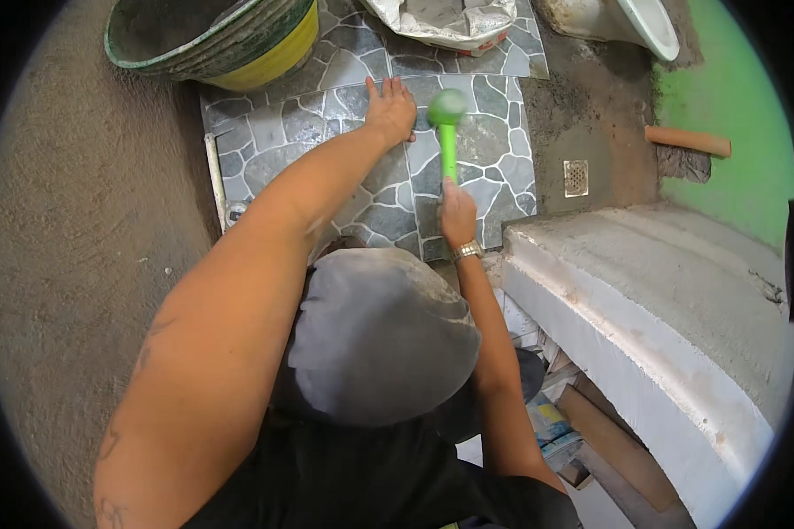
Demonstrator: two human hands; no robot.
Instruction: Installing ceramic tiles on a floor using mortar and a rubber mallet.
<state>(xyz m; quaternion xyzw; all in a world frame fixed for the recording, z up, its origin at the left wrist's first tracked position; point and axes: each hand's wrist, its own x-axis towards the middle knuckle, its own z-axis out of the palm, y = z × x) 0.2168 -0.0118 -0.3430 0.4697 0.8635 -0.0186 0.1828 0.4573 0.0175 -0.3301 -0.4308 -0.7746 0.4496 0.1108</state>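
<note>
My right hand point(459, 214), with a metal watch at the wrist, is closed around the handle of a green mallet point(449, 152). The mallet's rounded head is slightly blurred over the stone-patterned floor tiles point(485, 132); whether it touches them I cannot tell. To the left of the mallet head, my left hand point(392, 108) lies flat on the grey tiles, fingers stretched away from me. A seam between tiles runs just beside that hand. My bent knee in grey cloth point(384, 339) hides the near part of the floor.
A green and yellow bucket point(265, 53) and an open white sack point(450, 31) stand on the far tiles. Right of the tiles are a square floor drain point(576, 178), an orange pipe point(688, 141) and a toilet bowl point(651, 26). A concrete ledge point(626, 291) borders the near right.
</note>
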